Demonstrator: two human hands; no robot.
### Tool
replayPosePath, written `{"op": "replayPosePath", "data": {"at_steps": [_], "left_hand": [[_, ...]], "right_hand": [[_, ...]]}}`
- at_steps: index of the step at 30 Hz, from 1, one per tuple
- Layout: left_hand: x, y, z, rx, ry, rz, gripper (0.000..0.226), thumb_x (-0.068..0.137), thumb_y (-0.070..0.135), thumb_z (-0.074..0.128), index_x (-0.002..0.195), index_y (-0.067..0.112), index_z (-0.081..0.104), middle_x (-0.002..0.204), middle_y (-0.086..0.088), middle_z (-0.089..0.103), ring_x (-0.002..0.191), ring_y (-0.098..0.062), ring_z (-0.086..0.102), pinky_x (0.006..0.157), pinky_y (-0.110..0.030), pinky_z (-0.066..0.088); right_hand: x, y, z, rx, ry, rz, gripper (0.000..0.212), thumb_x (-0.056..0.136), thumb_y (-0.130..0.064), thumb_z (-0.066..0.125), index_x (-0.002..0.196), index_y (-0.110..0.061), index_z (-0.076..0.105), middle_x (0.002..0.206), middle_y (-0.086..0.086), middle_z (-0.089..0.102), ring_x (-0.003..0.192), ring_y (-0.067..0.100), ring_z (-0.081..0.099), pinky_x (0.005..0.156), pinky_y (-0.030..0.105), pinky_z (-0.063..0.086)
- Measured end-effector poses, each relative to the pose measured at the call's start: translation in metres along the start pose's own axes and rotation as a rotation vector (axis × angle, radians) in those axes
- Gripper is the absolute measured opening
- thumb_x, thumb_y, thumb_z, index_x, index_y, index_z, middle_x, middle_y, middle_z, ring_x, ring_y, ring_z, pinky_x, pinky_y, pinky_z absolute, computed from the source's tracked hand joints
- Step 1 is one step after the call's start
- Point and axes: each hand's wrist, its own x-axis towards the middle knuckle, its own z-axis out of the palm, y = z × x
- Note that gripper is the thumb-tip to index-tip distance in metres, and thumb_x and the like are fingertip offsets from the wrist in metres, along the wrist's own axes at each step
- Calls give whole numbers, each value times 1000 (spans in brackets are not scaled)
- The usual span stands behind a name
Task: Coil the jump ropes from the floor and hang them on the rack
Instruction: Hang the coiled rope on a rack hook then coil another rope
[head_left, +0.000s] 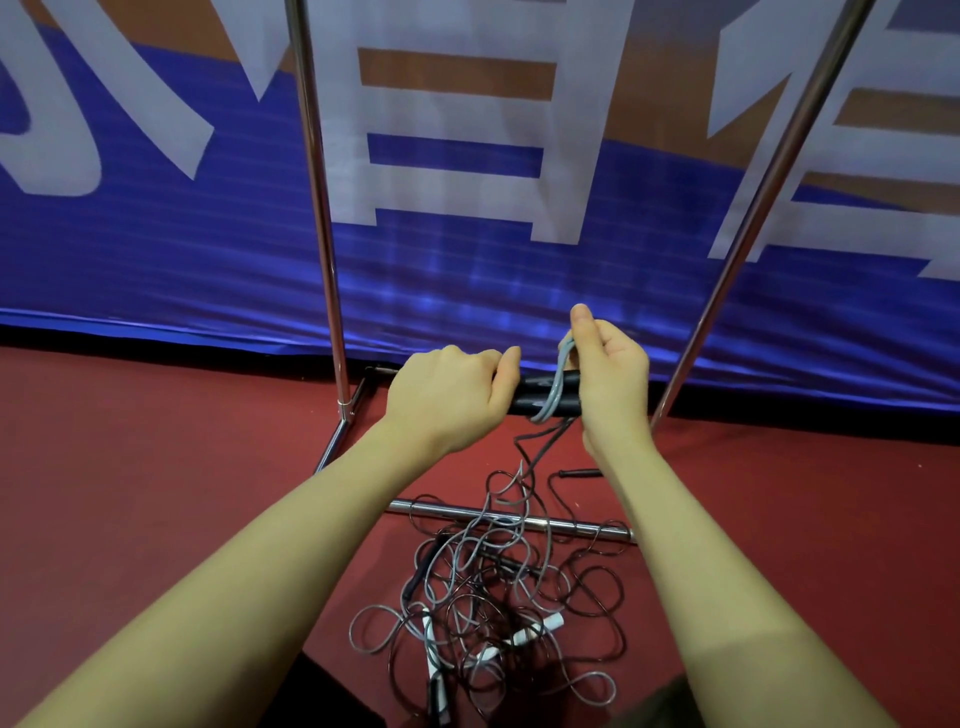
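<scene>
My left hand (451, 397) grips two black jump-rope handles (535, 397) held side by side and level, above the floor. A grey cord (555, 387) loops around the handles, and my right hand (610, 374) pinches that cord just above them. The rest of the cord hangs down to a tangled pile of grey and black jump ropes (493, 597) on the red floor, with white-ended handles among them. The metal rack's two upright poles (319, 208) rise on either side of my hands; its top is out of view.
The rack's lower crossbar (571, 525) lies across the floor under the rope pile. A black rope handle (579, 473) lies on the floor near it. A blue, white and orange banner (156, 234) covers the wall right behind the rack.
</scene>
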Motion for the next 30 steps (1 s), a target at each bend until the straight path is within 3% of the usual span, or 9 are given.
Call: {"op": "replayPosePath", "data": {"at_steps": [3, 5, 7, 12, 16, 19, 23, 26, 30], "left_hand": [[1, -6, -2, 3, 79, 115, 48, 95, 46, 15, 61, 18, 34, 42, 2, 25, 49, -34, 40, 47, -31, 13], [1, -8, -5, -9, 130, 157, 42, 92, 39, 25, 55, 19, 30, 34, 0, 27, 34, -33, 35, 47, -20, 3], [2, -12, -5, -18, 186, 175, 43, 92, 32, 32, 51, 19, 33, 32, -5, 34, 29, -32, 39, 48, -15, 4], [1, -9, -18, -173, 183, 25, 47, 90, 45, 10, 51, 20, 19, 41, 1, 30, 46, -34, 41, 52, -30, 24], [7, -8, -25, -220, 145, -208, 52, 97, 38, 12, 54, 15, 29, 51, -2, 38, 66, -35, 44, 61, -35, 27], [9, -17, -23, -223, 88, -338, 42, 103, 24, 21, 72, 8, 43, 59, -4, 42, 74, -32, 44, 66, -38, 36], [11, -24, -14, -216, 41, -462, 52, 104, 30, 16, 67, 7, 44, 68, -7, 47, 80, -30, 45, 69, -36, 35], [12, -28, -8, -180, 26, -512, 55, 103, 34, 16, 70, 7, 49, 76, -10, 52, 78, -30, 44, 70, -35, 33], [11, -31, -1, -71, 4, -472, 60, 103, 35, 18, 82, 3, 63, 85, -18, 63, 84, -37, 58, 70, -36, 34]], "right_hand": [[2, -1, -5, -16, -54, 6, 42, 95, -32, 55, 58, -13, 50, 65, 12, 33, 55, 16, 24, 50, 25, 26], [3, -2, -9, -10, -97, 12, 44, 93, -35, 57, 52, -19, 53, 63, 13, 31, 55, 20, 24, 52, 29, 25], [2, -4, -11, 16, -123, 32, 46, 94, -31, 56, 50, -20, 54, 59, 12, 30, 53, 18, 26, 50, 27, 27], [-3, -6, -1, 81, -178, 164, 41, 98, -29, 49, 59, -15, 48, 45, -5, 36, 40, 8, 29, 40, 19, 25], [-10, -2, 6, 130, -276, 217, 39, 101, -31, 39, 67, -16, 52, 43, -10, 31, 36, 4, 22, 36, 14, 18], [-16, 1, 7, 128, -390, 265, 40, 102, -31, 34, 75, -11, 55, 46, -10, 29, 38, 3, 19, 37, 16, 15], [-21, 1, 7, 21, -556, 269, 41, 103, -28, 33, 84, -6, 60, 49, -9, 29, 39, 4, 20, 38, 17, 17], [-24, -3, 8, -81, -651, 264, 39, 103, -25, 34, 82, -8, 62, 47, -10, 29, 39, 3, 19, 37, 16, 18], [-26, -8, 6, -216, -705, 225, 39, 103, -26, 37, 81, -7, 63, 48, -6, 28, 39, 4, 18, 37, 16, 18]]}}
